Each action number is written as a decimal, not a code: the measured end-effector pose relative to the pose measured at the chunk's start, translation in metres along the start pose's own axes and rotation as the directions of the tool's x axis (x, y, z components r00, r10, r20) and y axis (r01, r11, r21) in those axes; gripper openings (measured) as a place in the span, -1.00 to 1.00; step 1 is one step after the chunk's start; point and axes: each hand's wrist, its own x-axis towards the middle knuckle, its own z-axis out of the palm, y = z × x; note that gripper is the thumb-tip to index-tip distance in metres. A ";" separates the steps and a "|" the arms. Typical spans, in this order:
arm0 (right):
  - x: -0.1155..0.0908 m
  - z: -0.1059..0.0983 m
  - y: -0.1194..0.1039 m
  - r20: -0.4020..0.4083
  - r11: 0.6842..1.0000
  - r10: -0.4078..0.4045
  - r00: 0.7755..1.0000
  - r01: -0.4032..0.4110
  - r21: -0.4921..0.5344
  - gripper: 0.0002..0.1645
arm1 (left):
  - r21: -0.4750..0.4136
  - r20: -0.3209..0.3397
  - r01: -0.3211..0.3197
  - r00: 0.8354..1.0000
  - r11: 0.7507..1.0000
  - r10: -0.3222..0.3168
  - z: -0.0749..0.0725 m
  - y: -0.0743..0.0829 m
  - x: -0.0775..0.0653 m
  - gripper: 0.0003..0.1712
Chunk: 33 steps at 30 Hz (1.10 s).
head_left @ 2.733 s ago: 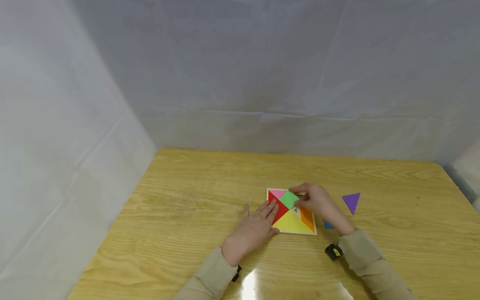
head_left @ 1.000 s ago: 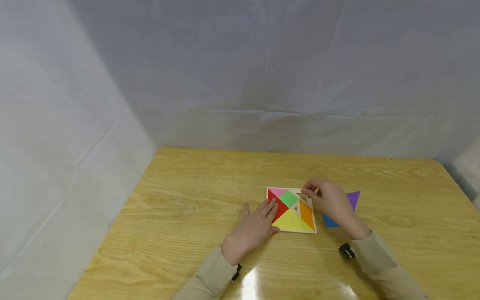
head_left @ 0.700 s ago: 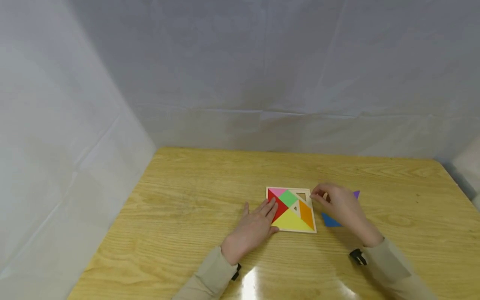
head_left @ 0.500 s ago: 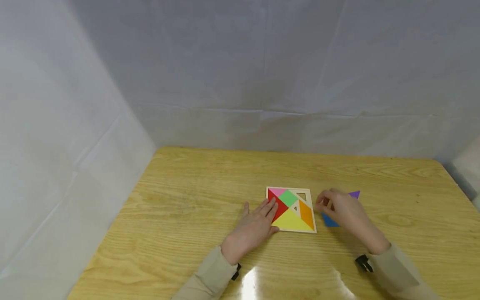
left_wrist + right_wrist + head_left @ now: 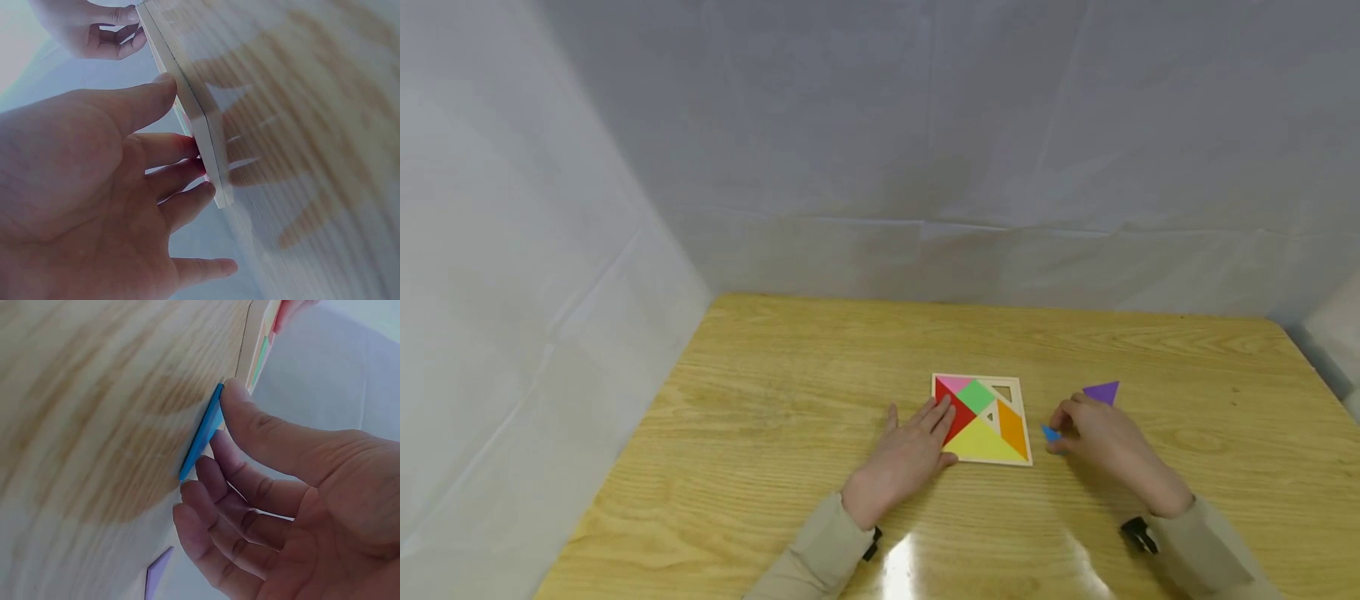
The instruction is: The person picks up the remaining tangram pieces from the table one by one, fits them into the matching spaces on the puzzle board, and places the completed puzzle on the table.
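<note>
A wooden tangram tray (image 5: 982,462) lies on the table, with red (image 5: 951,417), yellow (image 5: 987,442), orange (image 5: 1012,430), green (image 5: 976,397) and pink (image 5: 953,383) pieces in it. My left hand (image 5: 904,462) rests spread on the tray, its fingertips over the red triangle and its thumb at the near edge. Right of the tray, my right hand (image 5: 1101,437) pinches a blue triangle piece (image 5: 203,434) between thumb and fingers, low over the tabletop. In the head view most of that piece is hidden under the hand. Bare wood with triangular cut-outs shows in two of the tray's spaces.
A purple triangle piece (image 5: 1103,392) lies on the table just beyond my right hand, partly covered by it. The wooden table (image 5: 775,400) ends at a far edge before a pale sheet (image 5: 880,150) that hangs behind and at the left.
My right hand has left the green piece, now flat in the tray, and moved right and nearer to the blue triangle, which it grips. The left hand has stayed put.
</note>
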 end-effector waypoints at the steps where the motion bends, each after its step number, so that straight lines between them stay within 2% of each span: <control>1: 0.000 0.000 0.001 0.001 1.000 -0.003 1.000 0.003 0.010 -0.73 | -0.003 0.001 0.001 1.000 1.000 -0.001 0.000 0.000 0.000 -0.26; 8: 0.006 0.000 0.001 0.057 0.993 0.004 0.998 -0.011 0.117 -0.79 | -0.006 -0.001 -0.002 1.000 1.000 0.002 -0.001 -0.001 0.000 -0.26; 13: 0.008 0.000 0.002 0.094 0.984 -0.017 0.995 0.000 0.178 -0.74 | -0.003 0.002 -0.005 1.000 1.000 0.005 -0.001 -0.001 0.000 -0.26; 17: 0.006 -0.001 0.005 0.078 0.975 -0.064 0.995 0.045 0.216 -0.81 | -0.010 0.008 0.000 1.000 1.000 0.000 -0.002 -0.001 0.000 -0.26; 20: 0.005 -0.004 0.007 0.063 0.974 -0.056 0.996 0.041 0.222 -0.86 | -0.016 0.012 0.003 1.000 1.000 -0.002 -0.002 -0.001 0.000 -0.26; 27: 0.005 -0.009 0.008 0.006 0.971 0.001 1.000 -0.002 0.239 -0.70 | -0.017 0.005 -0.002 1.000 1.000 0.002 -0.001 -0.001 0.000 -0.26; 33: 0.006 -0.009 0.009 -0.035 0.964 0.032 0.999 -0.022 0.267 -0.67 | -0.021 0.008 -0.004 1.000 1.000 0.004 -0.001 -0.001 0.000 -0.25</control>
